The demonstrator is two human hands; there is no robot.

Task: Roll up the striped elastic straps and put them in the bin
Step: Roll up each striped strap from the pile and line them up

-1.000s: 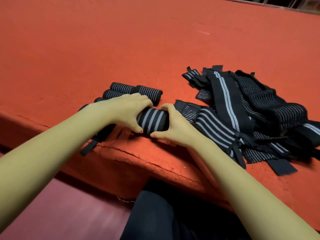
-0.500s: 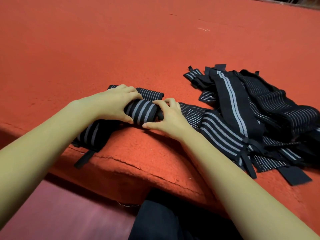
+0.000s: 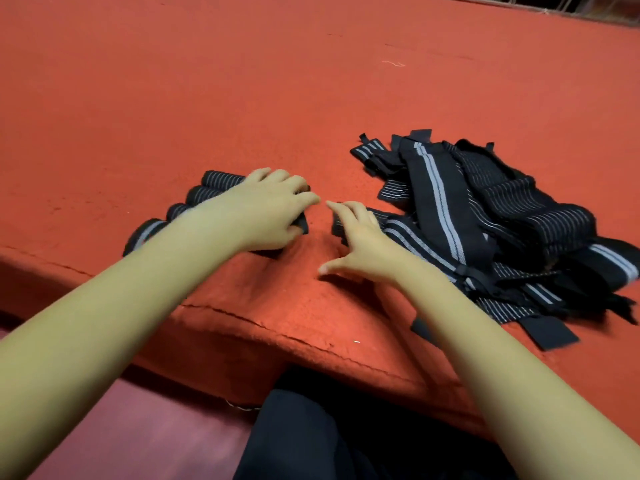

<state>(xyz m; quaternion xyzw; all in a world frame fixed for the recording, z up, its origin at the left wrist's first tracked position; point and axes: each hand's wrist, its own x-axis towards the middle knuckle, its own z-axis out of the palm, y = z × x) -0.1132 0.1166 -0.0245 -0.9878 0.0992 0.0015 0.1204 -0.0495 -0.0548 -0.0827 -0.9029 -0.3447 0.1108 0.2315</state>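
1. On the red surface (image 3: pixel 242 81), near its front edge, 4 rolled straps (image 3: pixel 199 195) show past the left forearm. They are black with pale stripes and lie side by side in a slanting row.
2. The left hand (image 3: pixel 273 211) lies on another roll (image 3: pixel 303 224) at the right end of that row. Its fingers curl over the top and the thumb tucks in against the near side, so the roll is clamped between them. Only the roll's dark end shows past the fingers.
3. The right hand (image 3: pixel 362 245) is just beside the left and apart from it. Its fingers are straight and spread, the thumb is stuck out wide toward the front edge, and it holds nothing. The fingers lie over the end of a flat strap (image 3: pixel 401 232); whether they press on it cannot be told.
4. That strap runs right into a tangled pile of loose straps (image 3: pixel 485 209) with broad and thin stripes, lying on the same surface.
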